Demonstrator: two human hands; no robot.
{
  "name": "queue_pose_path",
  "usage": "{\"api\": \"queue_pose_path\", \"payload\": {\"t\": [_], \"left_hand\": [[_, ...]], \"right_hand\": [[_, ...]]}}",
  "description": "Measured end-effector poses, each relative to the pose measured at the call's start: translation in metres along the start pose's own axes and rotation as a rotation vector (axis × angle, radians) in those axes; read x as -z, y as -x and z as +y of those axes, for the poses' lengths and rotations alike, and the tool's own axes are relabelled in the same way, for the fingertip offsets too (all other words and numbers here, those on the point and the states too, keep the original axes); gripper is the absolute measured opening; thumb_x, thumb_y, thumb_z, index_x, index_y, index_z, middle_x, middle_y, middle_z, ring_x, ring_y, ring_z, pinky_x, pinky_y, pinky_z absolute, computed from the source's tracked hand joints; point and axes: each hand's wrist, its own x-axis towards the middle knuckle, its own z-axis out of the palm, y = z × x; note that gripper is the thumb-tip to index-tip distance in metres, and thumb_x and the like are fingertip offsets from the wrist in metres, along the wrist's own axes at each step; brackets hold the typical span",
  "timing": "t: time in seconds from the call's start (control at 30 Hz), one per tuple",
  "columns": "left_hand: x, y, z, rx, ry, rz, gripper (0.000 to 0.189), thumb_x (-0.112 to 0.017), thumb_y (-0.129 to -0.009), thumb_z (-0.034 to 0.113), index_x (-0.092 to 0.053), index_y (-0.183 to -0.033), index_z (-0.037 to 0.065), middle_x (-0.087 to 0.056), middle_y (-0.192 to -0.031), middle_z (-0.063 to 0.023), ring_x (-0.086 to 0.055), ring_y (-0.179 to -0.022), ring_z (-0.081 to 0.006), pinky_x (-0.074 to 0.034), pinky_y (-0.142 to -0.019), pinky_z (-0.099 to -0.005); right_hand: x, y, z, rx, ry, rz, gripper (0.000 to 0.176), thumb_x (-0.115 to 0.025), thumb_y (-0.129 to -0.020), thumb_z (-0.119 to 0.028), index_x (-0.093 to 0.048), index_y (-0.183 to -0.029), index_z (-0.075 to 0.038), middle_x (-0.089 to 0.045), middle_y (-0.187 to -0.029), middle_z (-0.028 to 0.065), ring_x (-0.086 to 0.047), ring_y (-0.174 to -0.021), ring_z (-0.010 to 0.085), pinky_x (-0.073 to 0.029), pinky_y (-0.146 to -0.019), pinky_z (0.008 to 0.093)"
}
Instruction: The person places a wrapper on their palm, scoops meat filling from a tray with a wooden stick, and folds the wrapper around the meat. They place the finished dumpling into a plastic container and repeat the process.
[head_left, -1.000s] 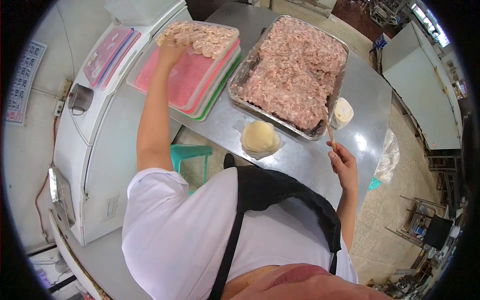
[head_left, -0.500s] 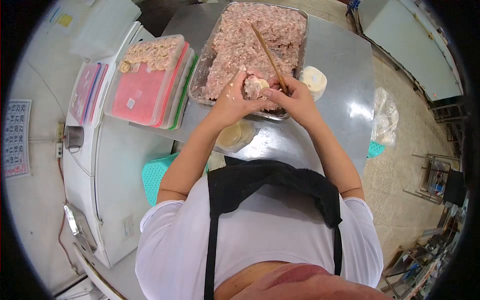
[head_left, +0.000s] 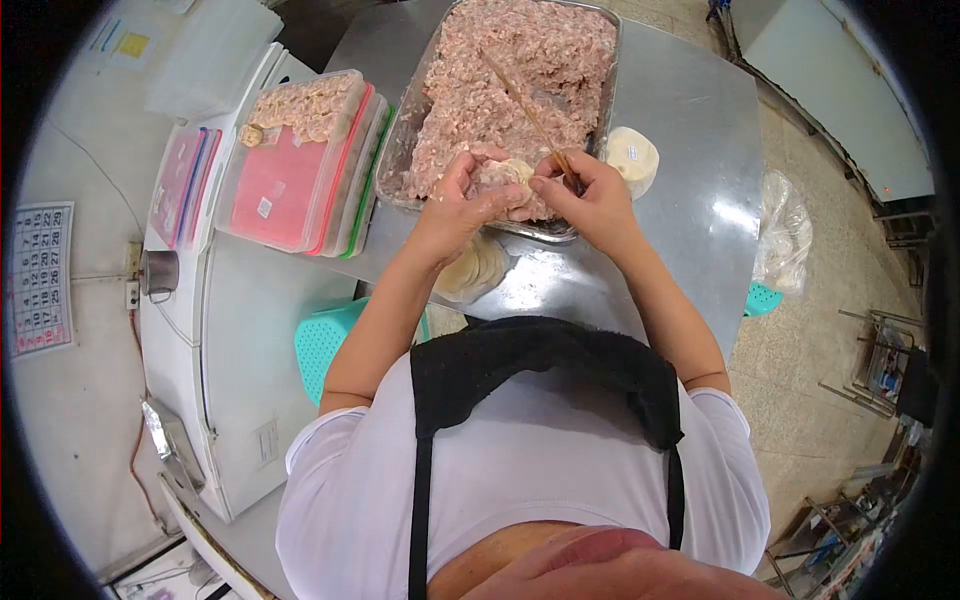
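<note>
My left hand [head_left: 455, 200] and my right hand [head_left: 590, 195] meet over the near edge of a metal tray [head_left: 400, 140] full of pink minced meat. Between the fingers of both hands is a round dumpling wrapper [head_left: 507, 176] with meat in it, folded partly shut. My right hand also grips a thin wooden stick [head_left: 520, 100] that slants up over the meat. Below my left wrist lies a stack of pale wrappers [head_left: 475, 270] on the steel table [head_left: 680, 150].
Another stack of wrappers [head_left: 632, 157] lies to the right of the tray. Stacked plastic boxes [head_left: 290, 180] at the left carry finished dumplings [head_left: 300, 105] at their far end. A teal stool [head_left: 320, 340] stands under the table. A plastic bag [head_left: 785, 240] sits at the table's right edge.
A second ago my left hand was at the dumpling box and my right held the stick alone. Both hands have since come together on a filled wrapper, and they now press it more closed.
</note>
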Motion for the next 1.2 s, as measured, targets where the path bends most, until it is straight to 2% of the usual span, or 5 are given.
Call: {"api": "queue_pose_path", "payload": {"t": [0.3,0.5,0.7,0.93,1.2], "left_hand": [[0.013,0.001,-0.014,-0.04,0.118,0.007,0.032,-0.06,-0.089,0.008,-0.045,-0.117,0.002,-0.051,-0.11,-0.0095,-0.058,-0.101,-0.0198,-0.057,-0.081,-0.0394],[0.029,0.004,-0.011,0.148,0.468,-0.093,0.03,-0.059,-0.09,0.009,-0.044,-0.115,0.003,-0.056,-0.102,-0.0116,-0.06,-0.097,-0.0215,-0.056,-0.083,-0.0427],[0.036,0.009,-0.007,0.06,0.346,-0.042,0.024,-0.051,-0.094,0.01,-0.045,-0.116,0.004,-0.058,-0.102,-0.0086,-0.061,-0.096,-0.0204,-0.054,-0.085,-0.0451],[0.074,0.008,-0.005,0.157,0.584,-0.203,0.027,-0.052,-0.095,0.013,-0.046,-0.119,0.003,-0.058,-0.099,-0.0075,-0.06,-0.094,-0.0185,-0.054,-0.083,-0.0442],[0.097,0.007,-0.004,0.063,0.206,-0.191,0.041,-0.066,-0.083,0.009,-0.049,-0.12,0.003,-0.058,-0.106,-0.0064,-0.059,-0.095,-0.0135,-0.05,-0.078,-0.0283]], "right_hand": [[-0.012,0.001,-0.008,0.108,0.288,0.011,0.019,-0.066,-0.083,-0.016,-0.063,-0.093,0.0,-0.058,-0.074,-0.0034,-0.049,-0.067,0.0032,-0.04,-0.06,0.0199],[-0.017,-0.005,0.007,0.004,0.076,0.057,0.018,-0.066,-0.083,-0.017,-0.063,-0.092,-0.001,-0.057,-0.073,-0.003,-0.049,-0.066,0.0039,-0.04,-0.06,0.0203],[-0.036,-0.005,-0.011,-0.022,0.34,-0.033,0.018,-0.066,-0.083,-0.017,-0.063,-0.09,-0.001,-0.056,-0.075,-0.0037,-0.048,-0.067,0.0038,-0.038,-0.058,0.0204],[-0.057,-0.016,-0.011,-0.156,-0.158,0.021,0.013,-0.065,-0.08,-0.015,-0.062,-0.085,-0.003,-0.055,-0.069,-0.003,-0.048,-0.058,0.0051,-0.037,-0.053,0.0223],[-0.079,-0.026,-0.002,-0.24,-0.524,0.049,0.013,-0.063,-0.08,-0.007,-0.06,-0.092,-0.003,-0.052,-0.067,-0.0036,-0.043,-0.052,0.0035,-0.029,-0.045,0.02]]}}
